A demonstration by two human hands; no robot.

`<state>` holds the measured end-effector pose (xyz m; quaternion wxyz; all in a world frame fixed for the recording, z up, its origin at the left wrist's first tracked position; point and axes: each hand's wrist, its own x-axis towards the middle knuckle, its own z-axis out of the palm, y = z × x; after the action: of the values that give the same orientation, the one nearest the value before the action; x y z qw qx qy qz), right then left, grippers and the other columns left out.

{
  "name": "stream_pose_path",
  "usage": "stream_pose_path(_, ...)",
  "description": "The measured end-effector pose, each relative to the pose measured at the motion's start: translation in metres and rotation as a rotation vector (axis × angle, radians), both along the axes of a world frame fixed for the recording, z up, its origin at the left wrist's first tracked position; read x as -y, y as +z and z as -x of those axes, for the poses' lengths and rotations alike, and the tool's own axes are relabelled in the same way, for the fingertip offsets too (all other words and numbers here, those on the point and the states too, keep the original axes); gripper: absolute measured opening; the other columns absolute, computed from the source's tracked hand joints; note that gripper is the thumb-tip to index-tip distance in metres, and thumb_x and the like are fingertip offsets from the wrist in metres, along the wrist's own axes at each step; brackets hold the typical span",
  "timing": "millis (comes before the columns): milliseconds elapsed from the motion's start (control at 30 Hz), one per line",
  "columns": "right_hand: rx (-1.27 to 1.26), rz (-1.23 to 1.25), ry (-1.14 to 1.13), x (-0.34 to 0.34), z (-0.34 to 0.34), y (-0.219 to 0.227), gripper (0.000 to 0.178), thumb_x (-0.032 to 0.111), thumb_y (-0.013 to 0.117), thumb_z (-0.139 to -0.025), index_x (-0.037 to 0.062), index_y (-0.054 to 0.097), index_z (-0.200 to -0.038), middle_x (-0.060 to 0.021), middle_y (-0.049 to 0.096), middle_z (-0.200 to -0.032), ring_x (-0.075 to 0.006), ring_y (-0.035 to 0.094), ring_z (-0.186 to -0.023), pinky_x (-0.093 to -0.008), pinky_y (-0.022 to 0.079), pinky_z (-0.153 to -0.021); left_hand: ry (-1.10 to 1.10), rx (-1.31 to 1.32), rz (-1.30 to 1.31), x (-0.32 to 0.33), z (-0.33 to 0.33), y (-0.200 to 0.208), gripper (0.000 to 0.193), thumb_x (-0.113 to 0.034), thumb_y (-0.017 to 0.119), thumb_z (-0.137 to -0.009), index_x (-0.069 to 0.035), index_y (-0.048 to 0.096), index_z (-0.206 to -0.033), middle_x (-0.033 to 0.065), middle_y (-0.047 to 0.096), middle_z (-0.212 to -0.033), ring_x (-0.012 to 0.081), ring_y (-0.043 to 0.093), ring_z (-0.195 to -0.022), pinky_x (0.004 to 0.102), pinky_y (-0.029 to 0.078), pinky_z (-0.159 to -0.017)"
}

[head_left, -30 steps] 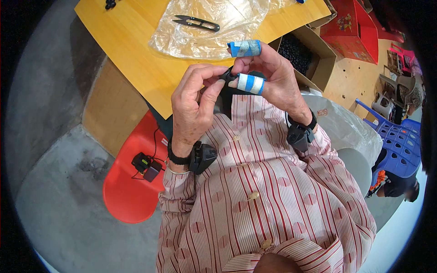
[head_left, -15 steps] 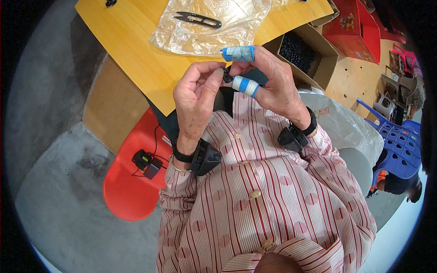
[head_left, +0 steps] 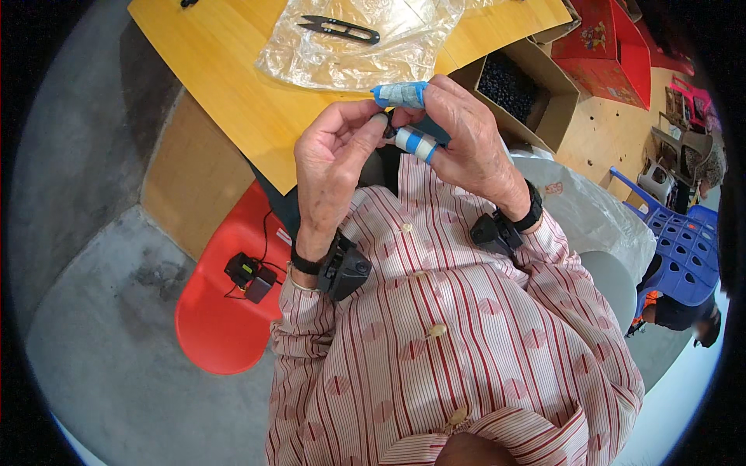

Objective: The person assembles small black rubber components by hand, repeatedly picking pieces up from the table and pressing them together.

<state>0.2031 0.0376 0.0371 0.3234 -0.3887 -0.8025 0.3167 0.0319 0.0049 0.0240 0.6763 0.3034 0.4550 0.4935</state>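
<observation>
Between my fingertips sits a small black part (head_left: 388, 129), mostly covered so its exact kind does not show. My left hand (head_left: 336, 151) pinches it with thumb and index finger. On its other side, the taped thumb and index finger of my right hand (head_left: 466, 132) close in around it. Blue and white tape wraps those two fingers. Both hands are held in front of my chest, by the near edge of the yellow table (head_left: 225, 85). Beyond them, black thread snips (head_left: 339, 29) lie on a clear plastic bag (head_left: 365, 66).
To the right, a cardboard box (head_left: 561, 116) holds many small black pieces, with a red box (head_left: 602, 54) behind it. A red chair (head_left: 217, 326) with a cabled black device (head_left: 250, 278) stands at my left. A blue plastic chair (head_left: 684, 248) is far right.
The taped right index finger has bent slightly, moving a little left and down over the black part. Both hands keep their hold, with the left wrist shifted slightly left.
</observation>
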Motion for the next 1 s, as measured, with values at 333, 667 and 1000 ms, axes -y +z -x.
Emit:
stream_pose_path(333, 0.037, -0.068, -0.015, 0.0, 0.002, -0.007, 0.025, 0.002, 0.069, -0.067, 0.0043, 0.053, -0.087, -0.006, 0.057, -0.076, -0.0259, 0.055, -0.074, -0.0365, 0.047, -0.063, -0.015, -0.088, -0.023, 0.0, -0.001, -0.002, 0.023, 0.001, 0.06, -0.086, 0.006, 0.056, -0.109, 0.0085, 0.063, -0.096, 0.0093, 0.06, -0.084, 0.0217, 0.049, -0.078)
stream_pose_path(667, 0.118, -0.074, -0.079, 0.003, 0.0, -0.017, 0.043, 0.013, 0.077, -0.068, 0.0031, 0.06, -0.106, -0.0046, 0.062, -0.077, -0.021, 0.057, -0.071, -0.0301, 0.048, -0.063, 0.007, -0.069, 0.041, 0.0, -0.002, -0.005, 0.025, -0.001, 0.056, -0.087, 0.007, 0.054, -0.111, 0.0097, 0.062, -0.098, 0.0103, 0.059, -0.085, 0.0233, 0.049, -0.078)
stream_pose_path(1000, 0.195, -0.094, 0.018, -0.007, 0.0, -0.014, 0.039, 0.029, 0.076, -0.066, 0.0062, 0.052, -0.087, -0.0061, 0.057, -0.08, -0.0263, 0.054, -0.073, -0.0366, 0.047, -0.06, -0.026, -0.053, 0.116, -0.002, 0.003, -0.007, 0.028, -0.004, 0.057, -0.087, 0.006, 0.053, -0.113, 0.0079, 0.06, -0.098, 0.0087, 0.056, -0.082, 0.0219, 0.048, -0.074)
